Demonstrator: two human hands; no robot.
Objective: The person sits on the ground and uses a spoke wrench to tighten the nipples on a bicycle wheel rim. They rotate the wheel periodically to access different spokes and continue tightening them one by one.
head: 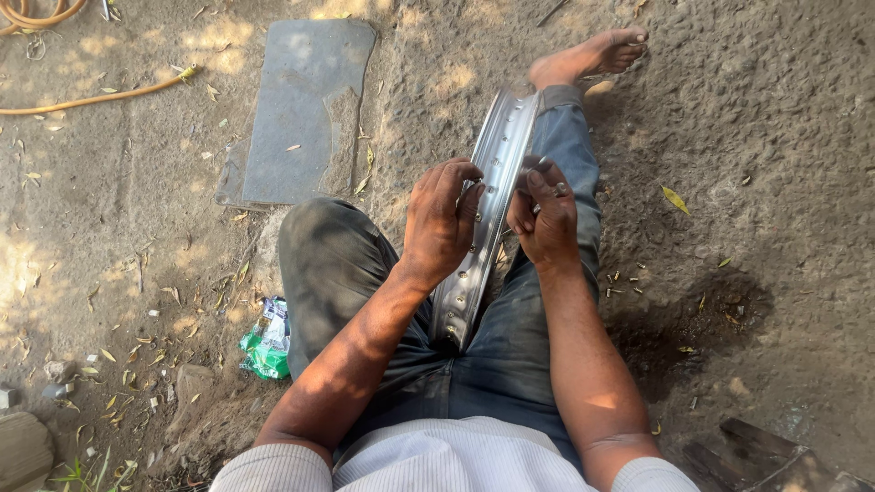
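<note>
A silver wheel rim (488,196) is stood on edge between the legs of a person seated on the dirt ground (775,137), running from the lap toward the bare foot (592,55). The rim's left flange is grasped by the left hand (440,223), fingers curled over it. The right hand (544,214) is clenched against the rim's right side around something small, which cannot be made out. A grey slab (301,109) and a green wrapper (267,342) are seen to the left.

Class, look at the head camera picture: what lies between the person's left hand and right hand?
In the head view, the metal wheel rim stands on edge between the left hand and the right hand; both hands touch it.
</note>
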